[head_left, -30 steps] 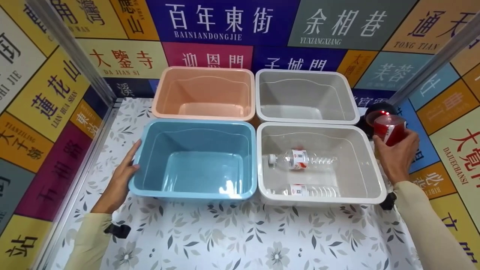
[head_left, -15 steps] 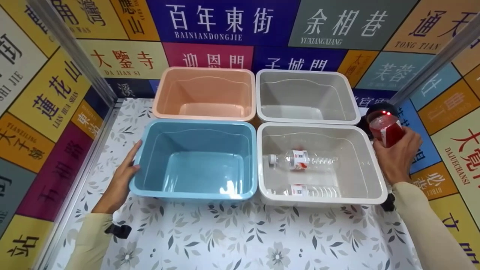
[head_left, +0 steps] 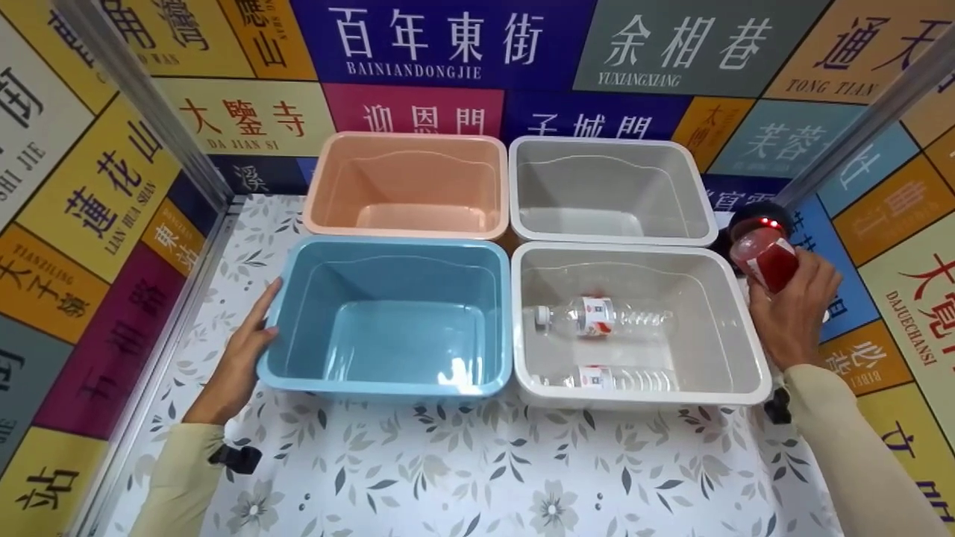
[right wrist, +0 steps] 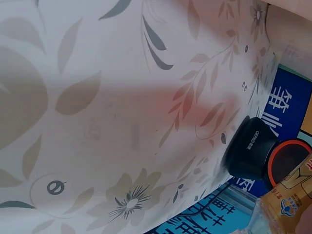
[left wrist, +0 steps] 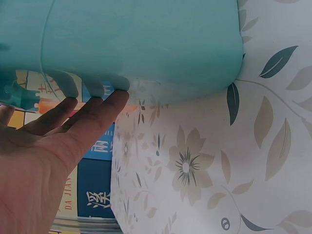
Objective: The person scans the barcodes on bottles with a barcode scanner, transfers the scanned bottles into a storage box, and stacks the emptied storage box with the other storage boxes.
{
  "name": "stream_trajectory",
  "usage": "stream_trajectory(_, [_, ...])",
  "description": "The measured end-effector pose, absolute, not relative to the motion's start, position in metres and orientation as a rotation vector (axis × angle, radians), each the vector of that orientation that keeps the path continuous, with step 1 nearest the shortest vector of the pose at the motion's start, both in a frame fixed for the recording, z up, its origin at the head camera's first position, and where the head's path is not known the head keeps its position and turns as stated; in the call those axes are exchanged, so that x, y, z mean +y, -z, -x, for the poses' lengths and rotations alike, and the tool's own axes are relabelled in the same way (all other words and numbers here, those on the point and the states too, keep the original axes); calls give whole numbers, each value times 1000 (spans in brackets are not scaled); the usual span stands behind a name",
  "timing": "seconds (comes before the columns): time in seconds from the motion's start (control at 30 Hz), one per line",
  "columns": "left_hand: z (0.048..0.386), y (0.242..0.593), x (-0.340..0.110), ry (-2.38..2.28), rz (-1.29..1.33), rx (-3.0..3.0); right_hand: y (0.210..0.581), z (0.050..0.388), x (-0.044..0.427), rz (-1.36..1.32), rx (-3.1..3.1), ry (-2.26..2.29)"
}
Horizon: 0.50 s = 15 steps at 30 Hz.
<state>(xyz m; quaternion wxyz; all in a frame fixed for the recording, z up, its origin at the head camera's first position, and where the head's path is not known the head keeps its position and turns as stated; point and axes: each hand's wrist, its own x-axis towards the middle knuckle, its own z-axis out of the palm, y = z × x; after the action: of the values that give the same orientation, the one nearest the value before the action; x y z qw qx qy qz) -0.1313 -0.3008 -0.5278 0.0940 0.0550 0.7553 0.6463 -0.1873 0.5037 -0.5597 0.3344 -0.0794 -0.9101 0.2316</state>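
At the right side, my right hand (head_left: 798, 313) grips a plastic drink bottle (head_left: 776, 267), its clear end tilted toward a black scanner-like device (head_left: 759, 216) with lit red lights. The bottle looks red in the head view; its label (right wrist: 287, 202) is gold with a blue mark in the right wrist view. My left hand (head_left: 235, 358) touches the outer left side of the blue bin (head_left: 384, 389), fingers nearly straight, also visible in the left wrist view as fingertips (left wrist: 119, 97) against the bin wall.
Beside the blue bin, a beige bin (head_left: 642, 397) holds two clear bottles (head_left: 597, 317) lying flat. An orange bin (head_left: 406, 142) and a grey bin (head_left: 608, 145) stand behind. Sign-printed walls enclose the flower-patterned table (head_left: 448, 477). A thin cable (right wrist: 209, 197) runs from the black device.
My right hand has turned the bottle, tilting its clear end leftward and up in front of the black device. My left hand stays on the blue bin.
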Motion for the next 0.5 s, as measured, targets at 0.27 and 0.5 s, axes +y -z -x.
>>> stream_trajectory(0.27, [131,527,-301,-1939,-157,2216,560,188,508,76,-2375,-602])
stream_trajectory(0.5, [131,527,-300,-1938,-160,2219,557,188,510,16,-2387,-631])
